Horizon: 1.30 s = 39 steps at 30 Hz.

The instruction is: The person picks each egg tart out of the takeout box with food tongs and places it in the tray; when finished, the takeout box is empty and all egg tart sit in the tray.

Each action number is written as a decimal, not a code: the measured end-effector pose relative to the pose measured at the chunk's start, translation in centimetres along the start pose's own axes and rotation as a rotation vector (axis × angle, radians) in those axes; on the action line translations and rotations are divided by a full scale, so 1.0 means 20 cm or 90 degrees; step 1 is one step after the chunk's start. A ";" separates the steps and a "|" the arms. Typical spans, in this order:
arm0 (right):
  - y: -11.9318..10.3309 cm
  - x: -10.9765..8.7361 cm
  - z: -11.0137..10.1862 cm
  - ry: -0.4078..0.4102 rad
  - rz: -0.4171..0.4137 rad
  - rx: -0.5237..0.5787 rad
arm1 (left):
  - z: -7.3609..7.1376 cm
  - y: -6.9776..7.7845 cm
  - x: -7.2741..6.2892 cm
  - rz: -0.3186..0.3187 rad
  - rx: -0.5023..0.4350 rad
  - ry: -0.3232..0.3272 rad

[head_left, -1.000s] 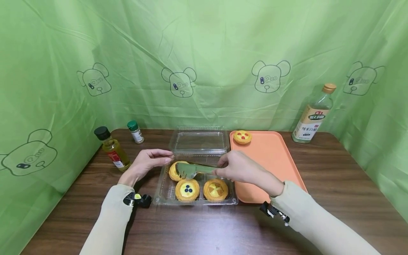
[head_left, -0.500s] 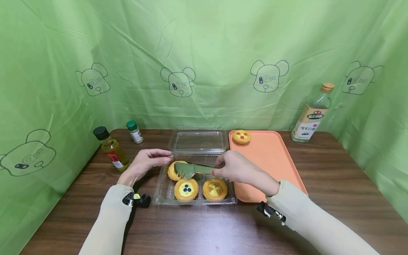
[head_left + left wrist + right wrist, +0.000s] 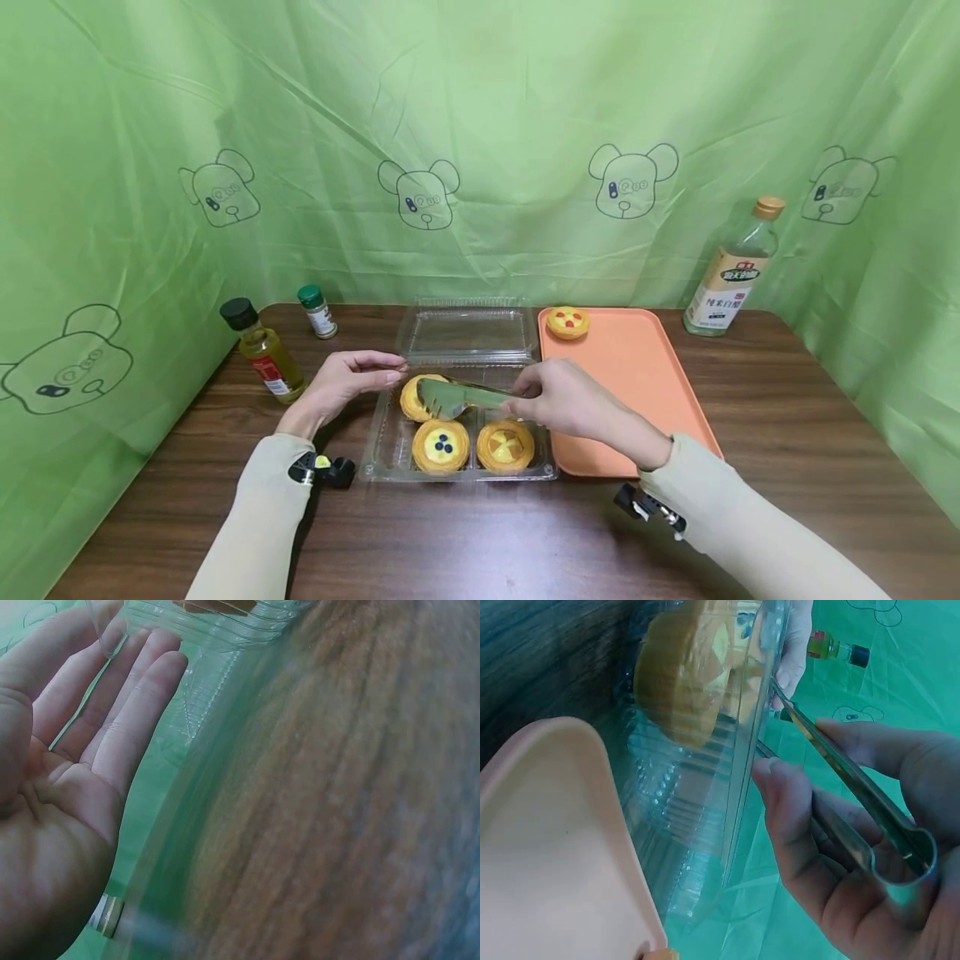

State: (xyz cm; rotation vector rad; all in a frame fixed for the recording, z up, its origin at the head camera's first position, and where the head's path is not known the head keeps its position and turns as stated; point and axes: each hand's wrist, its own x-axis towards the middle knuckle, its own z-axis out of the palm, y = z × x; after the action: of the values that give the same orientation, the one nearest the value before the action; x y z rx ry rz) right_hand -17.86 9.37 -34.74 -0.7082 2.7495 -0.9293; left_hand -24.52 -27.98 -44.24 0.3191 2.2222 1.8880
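My right hand (image 3: 558, 392) holds metal food tongs (image 3: 465, 397) at the middle of the clear plastic container (image 3: 386, 462). The tips of the tongs are at a tart (image 3: 415, 404) in the container's rear left part and cover some of it; whether they grip it is hard to tell. In front of it sit a tart with blueberries (image 3: 441, 447) and a tart with yellow-orange pieces (image 3: 506, 447). My left hand (image 3: 347, 383) pinches the container's rear left corner between thumb and fingers. In the right wrist view the tongs (image 3: 855, 780) lie between thumb and fingers.
The container's lid (image 3: 468, 332) lies folded back behind. An orange tray (image 3: 637, 375) stands at right, with a red-dotted tart (image 3: 568, 322) at its rear left corner. An oil bottle (image 3: 270, 358) and a green-capped shaker (image 3: 318, 312) stand left; a vinegar bottle (image 3: 731, 275) is back right.
The right hand and tongs have shifted slightly right. The rear left tart has moved a little right and back, and the blueberry tart has turned slightly. My left hand stays put.
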 end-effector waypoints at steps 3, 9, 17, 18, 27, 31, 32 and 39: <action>0.01 -0.01 -0.01 -0.001 0.009 0.022 | 0.00 0.00 0.00 0.002 0.004 0.002; 0.03 -0.05 -0.05 0.005 0.017 0.064 | 0.00 0.00 0.00 0.001 0.002 0.003; 0.05 -0.10 -0.12 0.038 0.026 0.097 | 0.00 0.00 0.00 0.003 -0.017 0.001; 0.06 -0.11 -0.13 0.043 0.027 0.099 | 0.00 -0.01 0.00 0.003 -0.013 0.003; 0.10 -0.17 -0.22 0.084 0.034 0.126 | 0.00 -0.02 0.00 -0.012 -0.022 0.007; 0.12 -0.19 -0.26 0.102 0.041 0.144 | 0.00 -0.02 0.00 -0.010 -0.027 0.004; 0.13 -0.19 -0.26 0.106 0.043 0.147 | 0.00 -0.02 0.00 -0.010 -0.027 0.004; 0.21 -0.24 -0.32 0.139 0.072 0.114 | 0.00 -0.01 0.00 -0.013 -0.014 0.008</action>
State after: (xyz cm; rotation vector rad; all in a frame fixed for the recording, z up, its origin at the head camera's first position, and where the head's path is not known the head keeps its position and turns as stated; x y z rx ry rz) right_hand -17.18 17.96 -32.19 -0.4391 2.8037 -1.2757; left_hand -24.55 -28.04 -44.44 0.2819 2.2023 1.9074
